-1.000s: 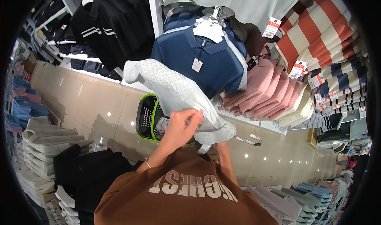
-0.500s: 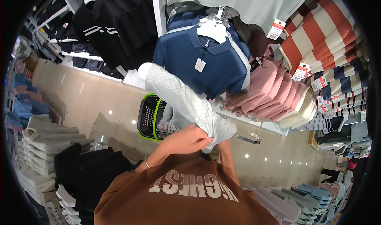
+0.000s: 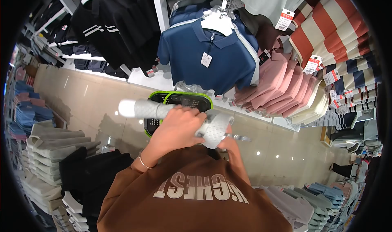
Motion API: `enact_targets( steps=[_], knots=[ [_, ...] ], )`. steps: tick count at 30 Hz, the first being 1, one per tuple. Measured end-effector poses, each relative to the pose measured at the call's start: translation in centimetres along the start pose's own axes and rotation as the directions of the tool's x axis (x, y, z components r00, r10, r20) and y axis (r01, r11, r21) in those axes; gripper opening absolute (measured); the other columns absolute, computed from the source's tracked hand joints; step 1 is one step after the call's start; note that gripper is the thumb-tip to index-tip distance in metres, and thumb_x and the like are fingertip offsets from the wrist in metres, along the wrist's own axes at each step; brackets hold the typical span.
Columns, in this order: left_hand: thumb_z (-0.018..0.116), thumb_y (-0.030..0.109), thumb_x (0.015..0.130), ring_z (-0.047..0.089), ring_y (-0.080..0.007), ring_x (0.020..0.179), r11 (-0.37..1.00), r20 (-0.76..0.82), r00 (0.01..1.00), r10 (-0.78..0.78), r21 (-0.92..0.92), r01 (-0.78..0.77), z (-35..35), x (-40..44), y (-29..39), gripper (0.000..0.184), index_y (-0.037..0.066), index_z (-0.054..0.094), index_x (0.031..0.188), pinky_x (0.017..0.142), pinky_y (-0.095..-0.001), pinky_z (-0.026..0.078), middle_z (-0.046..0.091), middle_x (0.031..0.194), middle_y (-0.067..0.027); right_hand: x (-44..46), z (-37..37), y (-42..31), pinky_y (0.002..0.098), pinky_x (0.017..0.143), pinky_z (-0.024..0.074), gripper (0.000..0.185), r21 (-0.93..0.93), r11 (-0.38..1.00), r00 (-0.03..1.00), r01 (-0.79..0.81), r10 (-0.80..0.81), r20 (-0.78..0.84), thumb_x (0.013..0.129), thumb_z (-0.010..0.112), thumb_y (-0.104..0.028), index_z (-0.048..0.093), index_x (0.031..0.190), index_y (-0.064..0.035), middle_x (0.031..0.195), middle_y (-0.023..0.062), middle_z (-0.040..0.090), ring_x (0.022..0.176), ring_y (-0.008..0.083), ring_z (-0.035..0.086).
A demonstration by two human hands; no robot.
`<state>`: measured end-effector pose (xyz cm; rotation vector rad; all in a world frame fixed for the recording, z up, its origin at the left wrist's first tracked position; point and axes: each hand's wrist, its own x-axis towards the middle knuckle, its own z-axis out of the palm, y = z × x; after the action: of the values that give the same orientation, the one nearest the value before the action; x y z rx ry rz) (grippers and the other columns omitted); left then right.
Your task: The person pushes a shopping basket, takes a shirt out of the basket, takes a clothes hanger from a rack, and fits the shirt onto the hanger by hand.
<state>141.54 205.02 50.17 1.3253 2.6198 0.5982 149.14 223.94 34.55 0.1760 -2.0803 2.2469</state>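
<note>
A light grey garment with a diamond pattern point(image 3: 214, 130) is bunched up in front of my chest. From its left side sticks a white rounded end point(image 3: 126, 108), which looks like the shoulder of a hanger. My left hand point(image 3: 179, 125) has its fingers curled round the garment from above. On the garment's lower right side, my right hand point(image 3: 226, 142) grips the cloth, its fingers partly hidden. A blurred metal piece point(image 3: 241, 138), perhaps the hanger's hook, juts out beside the right hand. Beneath and behind the hands sits a black basket with a green rim point(image 3: 181, 94).
Ahead hangs a navy polo shirt point(image 3: 212, 56) with a tag, flanked by black shirts point(image 3: 118, 31) and pink shirts point(image 3: 273, 85). Striped shirts point(image 3: 326, 23) hang at right. Stacked grey garments point(image 3: 53, 150) and a black garment point(image 3: 96, 168) lie close on the left.
The garment has swung lower, its white end dropping down and left until nearly level. My left hand has moved up along it. More of the basket's far rim now shows.
</note>
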Motion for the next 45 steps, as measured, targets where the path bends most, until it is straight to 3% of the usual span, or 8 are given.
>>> enact_targets(
  steps=[10,11,16,23,31,35,41,45],
  knots=[
    [0.078,0.029,0.065,0.065,-0.0354,0.078,0.956,0.158,0.984,-0.086,-0.265,0.126,2.7,0.5,-2.4,0.037,0.007,0.068,0.094,0.069,-0.0408,0.051,0.068,0.082,-0.0168,3.0,-0.7,-8.8,0.0350,0.071,0.0468,0.021,-0.392,0.919,0.969,0.039,0.062,0.240,0.066,0.066,-0.004,0.065,0.087,-0.0023,0.085,0.0152,0.064,0.078,0.0354,0.060],
    [0.078,0.029,0.066,0.065,-0.0347,0.080,0.947,0.133,0.986,-0.104,-0.289,0.139,2.7,0.2,-2.7,0.036,0.009,0.068,0.094,0.070,-0.0402,0.051,0.068,0.083,-0.0159,2.4,-1.7,-7.6,0.0335,0.077,0.0477,0.026,-0.458,0.880,0.949,-0.124,0.240,0.205,0.067,0.065,-0.003,0.066,0.093,-0.0020,0.090,0.0141,0.067,0.084,0.0296,0.064],
    [0.080,0.026,0.068,0.063,-0.0296,0.082,0.920,-0.058,0.967,-0.250,-0.324,0.218,3.2,-2.9,-5.4,0.039,0.009,0.066,0.100,0.074,-0.0352,0.050,0.068,0.088,-0.0120,1.7,-5.6,-8.2,0.0290,0.079,0.0487,0.022,-0.365,0.921,0.943,0.136,-0.234,-0.239,0.076,0.066,-0.003,0.065,0.097,0.0014,0.090,0.0064,0.068,0.083,0.0135,0.062],
    [0.077,0.019,0.067,0.064,-0.0367,0.070,0.875,-0.165,0.966,-0.200,-0.474,0.100,1.9,-4.6,-5.1,0.042,0.006,0.067,0.106,0.064,-0.0363,0.051,0.068,0.081,-0.0144,0.3,-10.3,-1.6,0.0252,0.075,0.0497,0.010,0.085,0.996,0.637,-0.023,0.080,-0.767,0.085,0.058,0.000,0.064,0.093,-0.0016,0.086,0.0058,0.066,0.080,0.0126,0.062],
    [0.073,0.006,0.060,0.064,-0.0367,0.070,0.910,-0.172,0.972,-0.161,-0.408,0.078,1.0,-3.8,-4.1,0.043,0.003,0.067,0.103,0.062,-0.0356,0.050,0.066,0.078,-0.0155,0.7,-7.5,1.5,0.0374,0.081,0.0516,0.033,0.275,0.948,0.857,-0.162,0.273,-0.437,0.093,0.053,-0.030,0.059,0.107,-0.0006,0.102,0.0157,0.067,0.092,0.0216,0.063],
    [0.071,0.005,0.061,0.063,-0.0368,0.068,0.937,-0.257,0.965,-0.055,-0.347,-0.039,1.2,-4.5,-4.5,0.044,0.002,0.066,0.104,0.061,-0.0357,0.050,0.066,0.077,-0.0165,0.7,-9.2,2.7,0.0472,0.087,0.0501,0.054,0.766,0.642,0.869,0.025,0.364,-0.334,0.092,0.046,-0.049,0.054,0.117,-0.0014,0.112,0.0236,0.062,0.097,0.0321,0.062],
    [0.071,0.006,0.059,0.062,-0.0365,0.066,0.889,-0.211,0.970,-0.122,-0.457,0.013,1.6,-4.2,-4.4,0.043,0.000,0.066,0.101,0.060,-0.0352,0.050,0.066,0.078,-0.0152,1.1,-8.0,6.2,0.0461,0.090,0.0485,0.047,0.844,0.527,0.923,-0.096,0.365,-0.123,0.094,0.048,-0.041,0.054,0.119,-0.0014,0.111,0.0216,0.062,0.109,0.0362,0.057],
    [0.072,0.007,0.058,0.063,-0.0373,0.068,0.887,-0.223,0.969,-0.105,-0.462,-0.010,1.8,-4.4,-3.8,0.044,0.001,0.066,0.101,0.062,-0.0355,0.050,0.067,0.080,-0.0148,0.6,-4.7,10.7,0.0396,0.097,0.0455,0.038,0.667,0.736,0.940,-0.110,0.295,-0.170,0.094,0.051,-0.026,0.053,0.124,-0.0046,0.121,0.0150,0.058,0.114,0.0310,0.055]
  ],
)
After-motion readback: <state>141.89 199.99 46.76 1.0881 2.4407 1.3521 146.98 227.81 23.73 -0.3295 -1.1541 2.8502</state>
